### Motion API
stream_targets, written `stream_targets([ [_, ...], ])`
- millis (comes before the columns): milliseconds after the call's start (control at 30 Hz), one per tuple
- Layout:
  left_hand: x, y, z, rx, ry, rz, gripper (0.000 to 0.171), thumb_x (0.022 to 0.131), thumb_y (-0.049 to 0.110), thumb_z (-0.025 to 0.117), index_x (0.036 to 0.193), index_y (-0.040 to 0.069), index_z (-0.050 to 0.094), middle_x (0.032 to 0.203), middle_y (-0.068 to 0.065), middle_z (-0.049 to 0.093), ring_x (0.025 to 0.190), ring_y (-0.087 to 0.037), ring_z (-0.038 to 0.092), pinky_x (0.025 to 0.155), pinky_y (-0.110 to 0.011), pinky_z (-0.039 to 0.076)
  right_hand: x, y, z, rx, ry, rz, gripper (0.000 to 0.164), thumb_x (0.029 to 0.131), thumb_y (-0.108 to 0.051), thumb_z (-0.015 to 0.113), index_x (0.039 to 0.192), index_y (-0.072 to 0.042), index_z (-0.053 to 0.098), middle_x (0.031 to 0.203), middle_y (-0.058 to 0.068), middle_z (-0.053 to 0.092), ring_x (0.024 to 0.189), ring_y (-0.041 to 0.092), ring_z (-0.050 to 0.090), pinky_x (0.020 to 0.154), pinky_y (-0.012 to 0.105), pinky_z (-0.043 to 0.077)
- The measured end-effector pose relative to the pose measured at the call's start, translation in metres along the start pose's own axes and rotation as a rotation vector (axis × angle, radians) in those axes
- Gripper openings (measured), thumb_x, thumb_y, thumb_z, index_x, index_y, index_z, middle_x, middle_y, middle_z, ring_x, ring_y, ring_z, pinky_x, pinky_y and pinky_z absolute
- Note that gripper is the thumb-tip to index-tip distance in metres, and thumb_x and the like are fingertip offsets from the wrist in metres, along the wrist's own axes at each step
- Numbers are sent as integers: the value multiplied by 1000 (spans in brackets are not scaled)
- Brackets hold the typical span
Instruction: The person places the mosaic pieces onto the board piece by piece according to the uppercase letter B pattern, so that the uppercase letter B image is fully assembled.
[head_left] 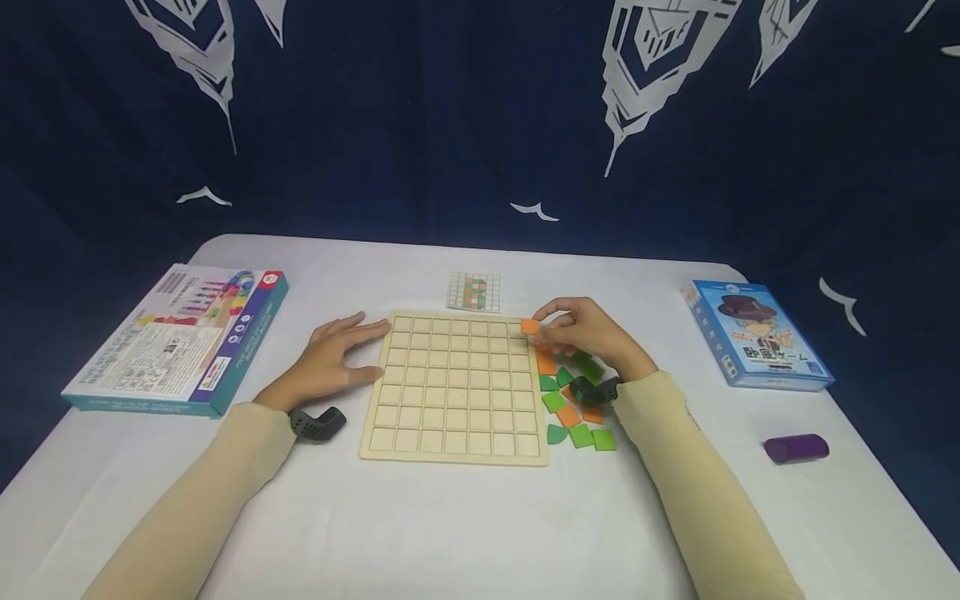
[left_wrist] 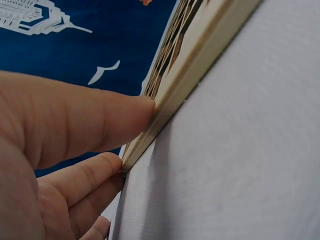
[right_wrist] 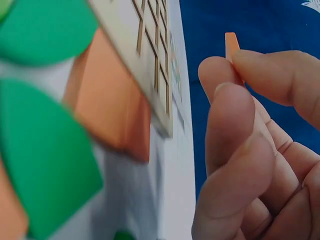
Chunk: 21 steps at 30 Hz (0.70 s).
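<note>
A wooden grid board [head_left: 453,450] with square recesses lies on the white table. My left hand [head_left: 330,358] touches its left edge, thumb and fingers spread and fairly straight; the left wrist view shows the thumb [left_wrist: 110,117] right at the rim. Between thumb and fingertips, my right hand [head_left: 585,333] pinches an orange square tile [head_left: 530,326] over the board's far right corner. In the right wrist view that tile [right_wrist: 231,45] appears edge-on. Below the right hand, orange and green tiles [head_left: 581,435], some square and some leaf-shaped, lie scattered along the board's right side.
Behind the board lies a small pattern card [head_left: 474,292] printed with a coloured grid. A large flat game box [head_left: 180,342] is at the left. To the right are a blue box [head_left: 757,333] and a purple cylinder [head_left: 797,448]. A dark patterned curtain [head_left: 420,125] hangs behind.
</note>
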<state>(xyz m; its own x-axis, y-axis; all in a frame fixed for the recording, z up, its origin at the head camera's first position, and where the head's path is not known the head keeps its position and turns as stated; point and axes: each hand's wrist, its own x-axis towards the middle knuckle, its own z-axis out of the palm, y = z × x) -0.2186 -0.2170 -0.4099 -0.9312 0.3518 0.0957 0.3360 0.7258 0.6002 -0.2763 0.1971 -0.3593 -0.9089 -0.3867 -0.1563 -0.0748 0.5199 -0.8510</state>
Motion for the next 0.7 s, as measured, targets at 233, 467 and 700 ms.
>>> stream_targets([
  [233, 2, -1, 0, 3, -2, -3, 73, 94, 26, 78, 160, 7, 53, 167, -14, 48, 162, -44, 23, 131, -65, 5, 9, -10, 12, 28, -8, -7, 33, 99, -10, 74, 129, 2, 67, 90, 11, 81, 72, 16, 65, 64, 27, 54],
  [467, 3, -2, 1, 8, -1, -2, 73, 94, 25, 78, 160, 7, 52, 167, -14, 48, 162, -44, 23, 131, -64, 5, 17, -16, 28, 129, -30, -42, 31, 100, -5, 73, 129, 4, 67, 77, 6, 73, 61, 14, 53, 59, 25, 47],
  [700, 3, -1, 0, 8, -4, -9, 73, 94, 26, 78, 160, 7, 52, 167, -14, 48, 163, -44, 22, 131, -64, 5, 24, -19, 41, 238, -50, -38, 35, 100, -6, 74, 133, 3, 65, 72, 2, 66, 60, 15, 48, 57, 25, 43],
])
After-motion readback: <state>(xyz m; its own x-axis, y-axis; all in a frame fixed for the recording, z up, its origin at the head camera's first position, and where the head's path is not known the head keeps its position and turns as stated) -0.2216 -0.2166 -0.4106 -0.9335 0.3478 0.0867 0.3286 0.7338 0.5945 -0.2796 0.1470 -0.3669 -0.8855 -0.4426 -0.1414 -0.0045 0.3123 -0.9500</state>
